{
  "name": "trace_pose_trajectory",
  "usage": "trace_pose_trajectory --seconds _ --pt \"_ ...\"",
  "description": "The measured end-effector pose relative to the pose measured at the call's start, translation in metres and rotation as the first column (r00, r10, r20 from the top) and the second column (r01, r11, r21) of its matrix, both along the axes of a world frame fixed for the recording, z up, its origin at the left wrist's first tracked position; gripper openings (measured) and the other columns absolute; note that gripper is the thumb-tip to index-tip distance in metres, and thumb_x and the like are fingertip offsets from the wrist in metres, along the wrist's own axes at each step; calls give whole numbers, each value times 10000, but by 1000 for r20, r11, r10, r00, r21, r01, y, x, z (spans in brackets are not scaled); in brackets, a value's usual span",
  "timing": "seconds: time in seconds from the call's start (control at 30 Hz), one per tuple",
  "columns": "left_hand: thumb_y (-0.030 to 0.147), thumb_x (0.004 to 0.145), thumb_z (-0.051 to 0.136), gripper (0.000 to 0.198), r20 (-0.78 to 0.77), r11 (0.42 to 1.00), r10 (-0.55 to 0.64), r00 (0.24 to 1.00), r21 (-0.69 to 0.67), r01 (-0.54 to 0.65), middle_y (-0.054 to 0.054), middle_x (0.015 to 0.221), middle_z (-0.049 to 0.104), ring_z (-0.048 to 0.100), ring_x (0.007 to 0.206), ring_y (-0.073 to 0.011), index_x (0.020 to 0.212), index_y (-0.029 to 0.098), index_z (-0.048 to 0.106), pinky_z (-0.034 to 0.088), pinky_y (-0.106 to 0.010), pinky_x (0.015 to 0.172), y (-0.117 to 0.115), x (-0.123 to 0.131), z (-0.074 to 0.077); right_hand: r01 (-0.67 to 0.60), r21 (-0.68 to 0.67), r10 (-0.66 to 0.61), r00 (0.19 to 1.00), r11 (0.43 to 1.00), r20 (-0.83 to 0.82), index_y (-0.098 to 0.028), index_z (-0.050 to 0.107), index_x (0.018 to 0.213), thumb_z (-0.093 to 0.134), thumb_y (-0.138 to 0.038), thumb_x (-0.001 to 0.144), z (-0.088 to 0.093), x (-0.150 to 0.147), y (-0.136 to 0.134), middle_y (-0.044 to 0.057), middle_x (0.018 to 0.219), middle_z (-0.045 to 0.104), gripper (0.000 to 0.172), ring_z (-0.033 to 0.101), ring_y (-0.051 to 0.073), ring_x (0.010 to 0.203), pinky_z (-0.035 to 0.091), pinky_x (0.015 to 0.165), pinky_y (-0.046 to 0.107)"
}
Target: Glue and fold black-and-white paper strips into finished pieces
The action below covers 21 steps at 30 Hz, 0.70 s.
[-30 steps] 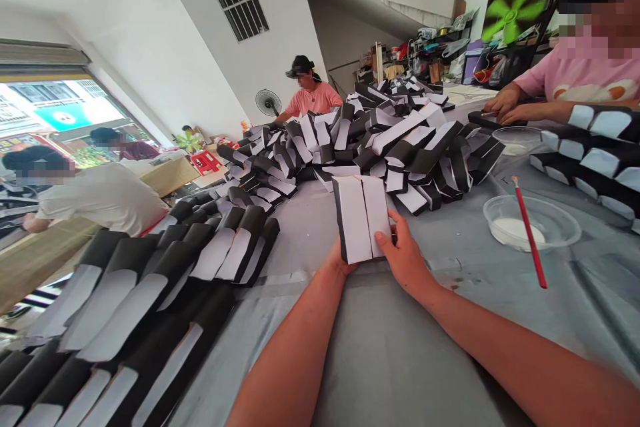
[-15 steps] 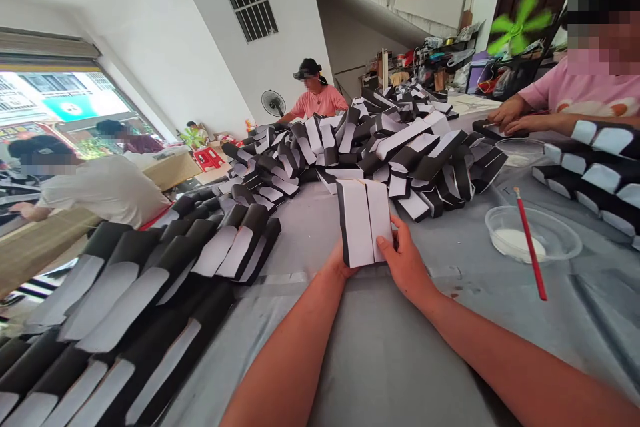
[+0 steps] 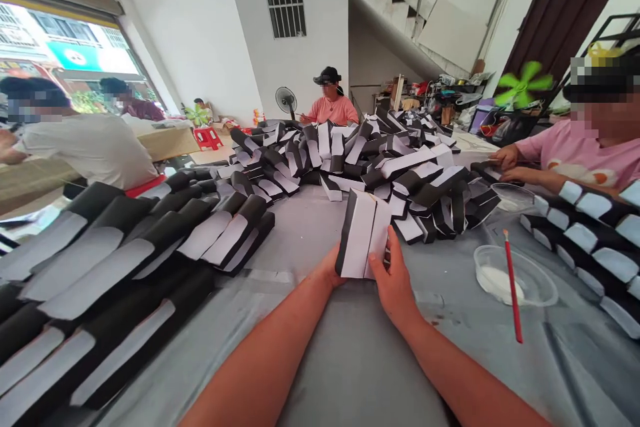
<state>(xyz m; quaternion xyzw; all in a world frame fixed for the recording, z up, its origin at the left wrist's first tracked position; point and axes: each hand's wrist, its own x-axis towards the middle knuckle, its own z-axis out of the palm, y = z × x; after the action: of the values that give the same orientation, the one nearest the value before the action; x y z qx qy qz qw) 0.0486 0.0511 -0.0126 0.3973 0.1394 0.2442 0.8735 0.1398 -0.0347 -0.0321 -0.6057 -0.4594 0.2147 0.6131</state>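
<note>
The left hand (image 3: 327, 268) and right hand (image 3: 395, 277) grip a black-and-white card box (image 3: 361, 235) between them, right fingers (image 3: 391, 247) clamped on its side, left fingers hidden behind it. Neat rows of matching boxes (image 3: 100, 260) lie to the left — a loose heap of boxes (image 3: 370, 160) beyond — with a plastic bowl (image 3: 480, 273) of white paste and a red brush (image 3: 513, 293) to the right.

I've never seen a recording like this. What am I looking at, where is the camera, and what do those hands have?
There is no machine here: these are a person's own bare arms, seen from one camera worn on the head, looking forward and down. The left hand and right hand hold a black-and-white card piece between them. The grey-covered table carries heaps of similar pieces, plus a clear tub of white paste with a red-handled brush in it. A co-worker in a pink top sits at the right.
</note>
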Motion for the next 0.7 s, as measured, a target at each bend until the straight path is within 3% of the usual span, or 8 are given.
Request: trace_pose_trajectory --seconds 0.13,0.27,0.7 --pt "275 820 530 240 -47 998 68 997 -16 -68 -95 818 745 683 878 -257 839 162 742 479 -373 883 -1 1 0 -13 12 12 997 1000 78 -257 309 1440 468 -429 862 -1 0 -1 84 1471 379 624 426 253 1279 366 1051 484" --pt "268 807 523 245 -134 994 102 986 -32 -107 -78 783 745 676 900 -262 877 175 739 482 -379 872 -4 1 4 -18 13 17 992 1000 128 -249 337 1431 454 -425 868 1 1 -1 86 1454 405 602 416 245 1285 355 1058 474" --pt "274 764 571 190 -78 997 73 994 -11 -74 -75 660 714 677 762 -254 732 162 720 488 -384 833 -4 2 3 -1 16 -1 991 1000 134 -282 357 1423 431 -420 878 2 1 -2 70 1382 470 568 432 224 1262 362 1048 455"
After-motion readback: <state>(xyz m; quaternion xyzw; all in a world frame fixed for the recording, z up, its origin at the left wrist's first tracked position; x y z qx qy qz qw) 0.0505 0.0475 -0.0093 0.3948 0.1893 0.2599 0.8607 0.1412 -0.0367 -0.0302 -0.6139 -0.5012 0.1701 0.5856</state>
